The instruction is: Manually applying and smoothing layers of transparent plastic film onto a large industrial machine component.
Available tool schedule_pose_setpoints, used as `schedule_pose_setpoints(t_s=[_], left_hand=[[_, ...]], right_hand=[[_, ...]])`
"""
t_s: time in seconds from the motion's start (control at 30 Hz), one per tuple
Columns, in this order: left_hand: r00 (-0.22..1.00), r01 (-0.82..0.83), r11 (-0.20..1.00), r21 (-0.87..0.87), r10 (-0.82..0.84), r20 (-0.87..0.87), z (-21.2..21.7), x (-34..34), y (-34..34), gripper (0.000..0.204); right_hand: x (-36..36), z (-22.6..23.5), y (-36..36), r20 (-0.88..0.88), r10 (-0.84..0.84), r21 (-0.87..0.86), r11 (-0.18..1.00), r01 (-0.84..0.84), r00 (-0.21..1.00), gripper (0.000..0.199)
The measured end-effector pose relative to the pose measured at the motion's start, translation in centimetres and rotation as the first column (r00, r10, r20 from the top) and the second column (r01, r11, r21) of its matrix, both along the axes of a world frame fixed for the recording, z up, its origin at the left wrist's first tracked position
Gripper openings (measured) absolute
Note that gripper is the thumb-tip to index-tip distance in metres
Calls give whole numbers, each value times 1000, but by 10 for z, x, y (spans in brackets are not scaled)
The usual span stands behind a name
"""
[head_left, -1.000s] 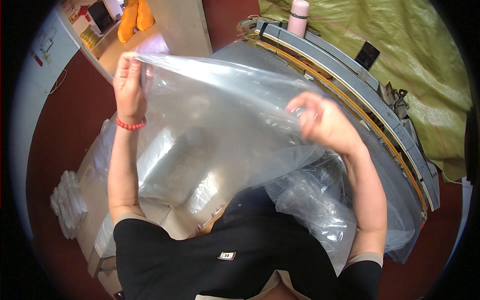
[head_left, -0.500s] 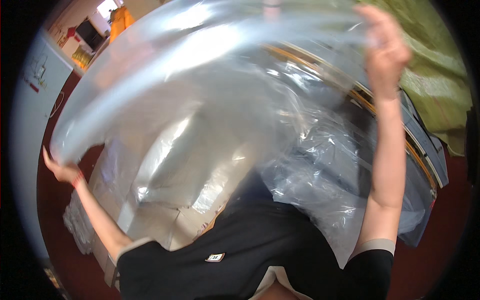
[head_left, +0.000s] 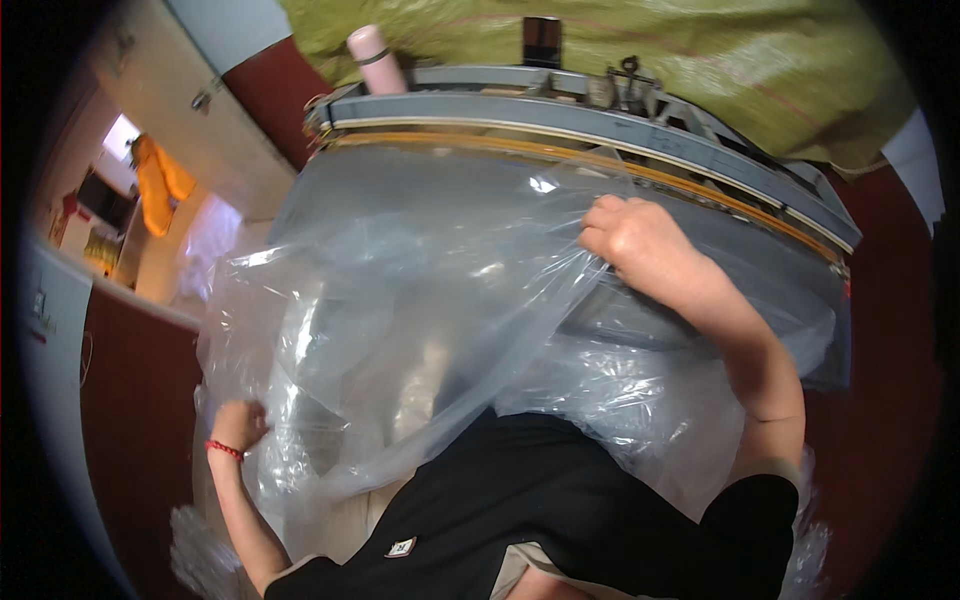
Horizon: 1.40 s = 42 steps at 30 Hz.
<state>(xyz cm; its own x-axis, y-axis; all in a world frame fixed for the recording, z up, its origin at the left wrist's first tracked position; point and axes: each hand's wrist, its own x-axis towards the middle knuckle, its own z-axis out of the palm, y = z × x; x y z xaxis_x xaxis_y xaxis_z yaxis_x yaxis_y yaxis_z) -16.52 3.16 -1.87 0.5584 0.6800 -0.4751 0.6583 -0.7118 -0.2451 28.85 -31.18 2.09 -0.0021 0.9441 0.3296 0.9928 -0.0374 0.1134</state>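
A large clear plastic sheet spreads in front of me, creased and shiny. Its upper right part is pinched in my right hand, with folds running down and left from the fingers. My left hand, a red bead bracelet at its wrist, is closed at the sheet's lower left edge; the fingertips are partly hidden. More crumpled clear plastic lies close to my body on the right. Beyond the sheet stands a long grey metal machine with an orange strip along its front.
A pink bottle and a dark upright object stand on the machine. Behind it hangs a yellow-green woven tarp. To the left, an open doorway shows an orange garment. Bunched plastic lies low at the left.
The sheet, raised and billowing before, has come down over the surface before me. Both hands are lower and nearer, and the right has moved left. My view has shifted, showing more of the machine.
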Motion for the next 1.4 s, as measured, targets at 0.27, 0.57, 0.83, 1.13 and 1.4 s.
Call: schedule_pose_setpoints(t_s=[0.27,0.57,0.83,1.13,1.4], left_hand=[[137,808,572,142,-416,899,24,354,-162,71],[570,746,25,-666,494,657,-8,449,-249,30],[626,733,-15,-680,407,666,-7,449,-268,41],[855,519,155,-840,-94,511,-32,432,-212,8],[859,507,279,-815,-91,504,-51,405,-175,5]], right_hand=[[-19,-11,-51,122,-101,34,995,98,987,6],[5,-37,-122,-242,-456,501,697,513,856,35],[21,-66,-95,-865,368,124,816,565,-342,55],[72,-96,-220,-755,-580,197,245,949,306,13],[90,-139,-390,-328,-926,300,-290,909,-187,16]])
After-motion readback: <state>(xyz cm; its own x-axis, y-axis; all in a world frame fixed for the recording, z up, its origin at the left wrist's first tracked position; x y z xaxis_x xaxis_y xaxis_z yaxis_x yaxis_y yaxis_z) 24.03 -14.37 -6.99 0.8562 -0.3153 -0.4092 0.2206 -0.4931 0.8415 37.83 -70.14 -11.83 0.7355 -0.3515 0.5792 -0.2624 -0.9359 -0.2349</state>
